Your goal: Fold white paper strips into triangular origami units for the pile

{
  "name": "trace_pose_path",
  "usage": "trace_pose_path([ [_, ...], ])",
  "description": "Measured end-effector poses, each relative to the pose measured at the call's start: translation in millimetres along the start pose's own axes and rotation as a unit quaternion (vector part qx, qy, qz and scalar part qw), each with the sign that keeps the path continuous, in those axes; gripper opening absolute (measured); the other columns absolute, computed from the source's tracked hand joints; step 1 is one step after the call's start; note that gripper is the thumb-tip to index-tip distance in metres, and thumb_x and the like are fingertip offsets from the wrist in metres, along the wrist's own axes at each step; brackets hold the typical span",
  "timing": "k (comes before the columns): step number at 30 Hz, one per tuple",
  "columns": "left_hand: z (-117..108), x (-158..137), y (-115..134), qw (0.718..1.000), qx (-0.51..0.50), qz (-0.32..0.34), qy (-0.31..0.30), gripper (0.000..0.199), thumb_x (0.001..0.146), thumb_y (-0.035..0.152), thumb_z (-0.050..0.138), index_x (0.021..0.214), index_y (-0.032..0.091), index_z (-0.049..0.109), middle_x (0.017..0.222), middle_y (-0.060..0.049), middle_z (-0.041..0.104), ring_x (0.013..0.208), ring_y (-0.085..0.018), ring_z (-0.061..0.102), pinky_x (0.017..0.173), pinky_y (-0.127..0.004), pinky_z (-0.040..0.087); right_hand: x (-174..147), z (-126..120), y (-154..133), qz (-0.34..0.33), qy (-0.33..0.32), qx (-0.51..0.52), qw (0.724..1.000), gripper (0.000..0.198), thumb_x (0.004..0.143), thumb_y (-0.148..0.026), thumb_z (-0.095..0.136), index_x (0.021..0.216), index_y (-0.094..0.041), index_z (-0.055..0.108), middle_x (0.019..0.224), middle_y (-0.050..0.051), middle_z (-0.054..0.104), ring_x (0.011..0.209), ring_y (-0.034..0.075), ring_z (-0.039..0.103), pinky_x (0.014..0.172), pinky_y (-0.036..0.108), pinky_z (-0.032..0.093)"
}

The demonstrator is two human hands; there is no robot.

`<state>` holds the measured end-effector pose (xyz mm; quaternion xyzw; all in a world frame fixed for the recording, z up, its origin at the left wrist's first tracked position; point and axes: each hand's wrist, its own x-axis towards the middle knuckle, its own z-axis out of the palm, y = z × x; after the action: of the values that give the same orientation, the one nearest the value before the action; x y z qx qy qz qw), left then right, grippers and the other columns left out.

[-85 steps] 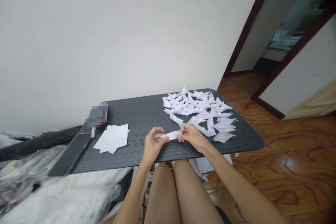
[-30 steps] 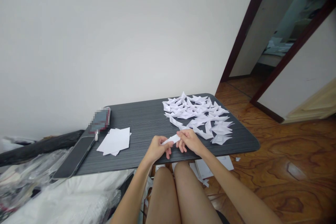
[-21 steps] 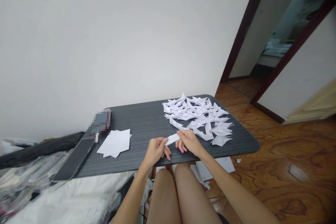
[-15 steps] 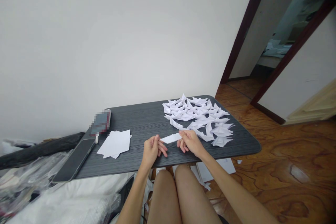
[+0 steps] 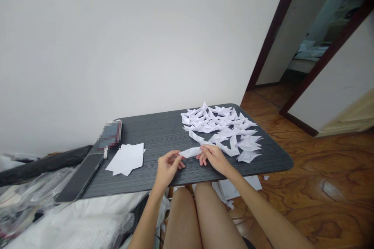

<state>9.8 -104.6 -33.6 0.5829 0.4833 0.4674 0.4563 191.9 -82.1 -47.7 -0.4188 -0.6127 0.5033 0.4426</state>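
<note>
A narrow folded strip of white paper [image 5: 190,152] stretches between my hands, just above the front part of the dark table [image 5: 157,134]. My left hand [image 5: 170,166] pinches its left end between thumb and fingers. At the other end, my right hand [image 5: 212,158] is closed on the paper, its lower fingers curled beneath. Many folded paper boats [image 5: 217,122] crowd the right side of the table, some close behind my right hand. To the left lie a few loose white paper sheets [image 5: 128,158], overlapping at angles.
A dark phone [image 5: 80,177] lies along the table's left edge, with a blurred-out object [image 5: 109,136] behind it. Plastic-wrapped bundles [image 5: 73,221] are at lower left. Beneath the front edge, papers [image 5: 242,188] lie over my knees' right side. A wall stands behind.
The paper strip now shows a wider, pointed shape where it looked flat and narrow. My left thumb and fingers have shifted their grip on its end. The view has moved slightly.
</note>
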Motion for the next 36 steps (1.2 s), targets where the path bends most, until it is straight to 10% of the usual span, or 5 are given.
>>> trace_pose_path([
  [11, 1, 1, 0, 0.997, 0.061, 0.042, 0.000, 0.021, 0.073, 0.032, 0.053, 0.074, 0.012, 0.059, 0.060, -0.004, 0.062, 0.049, -0.013, 0.058, 0.051, -0.023, 0.046, -3, -7, -1, -0.067, 0.017, -0.159, 0.985, 0.037, 0.084, -0.033, 0.035, 0.053, -0.016, 0.049, 0.044, -0.003, 0.043, 0.043, 0.009, 0.041, 0.049, 0.023, 0.033],
  [18, 4, 4, 1, 0.990, 0.114, 0.067, -0.055, 0.021, 0.075, 0.031, 0.051, 0.071, 0.013, 0.061, 0.055, -0.003, 0.060, 0.050, -0.012, 0.056, 0.053, -0.022, 0.046, -18, -12, -16, -0.096, -0.052, -0.226, 0.968, 0.032, 0.083, -0.029, 0.037, 0.100, -0.017, 0.061, 0.058, 0.001, 0.056, 0.054, 0.013, 0.049, 0.052, 0.023, 0.037],
  [23, 9, 6, -3, 0.991, 0.091, 0.039, -0.087, 0.023, 0.075, 0.031, 0.049, 0.072, 0.011, 0.059, 0.056, -0.002, 0.058, 0.045, -0.009, 0.052, 0.046, -0.019, 0.043, -45, -28, -8, -0.076, 0.017, -0.259, 0.963, 0.039, 0.082, -0.031, 0.041, 0.116, -0.014, 0.049, 0.060, 0.001, 0.055, 0.052, 0.011, 0.047, 0.052, 0.022, 0.039],
  [36, 79, 49, -3, 0.967, 0.223, 0.107, -0.060, 0.017, 0.072, 0.024, 0.051, 0.067, 0.014, 0.064, 0.059, -0.003, 0.065, 0.053, -0.012, 0.056, 0.058, -0.022, 0.040, -75, -86, 5, -0.087, 0.139, -0.195, 0.967, 0.030, 0.081, -0.033, 0.041, 0.082, -0.012, 0.062, 0.048, -0.002, 0.046, 0.045, 0.010, 0.044, 0.047, 0.022, 0.037],
])
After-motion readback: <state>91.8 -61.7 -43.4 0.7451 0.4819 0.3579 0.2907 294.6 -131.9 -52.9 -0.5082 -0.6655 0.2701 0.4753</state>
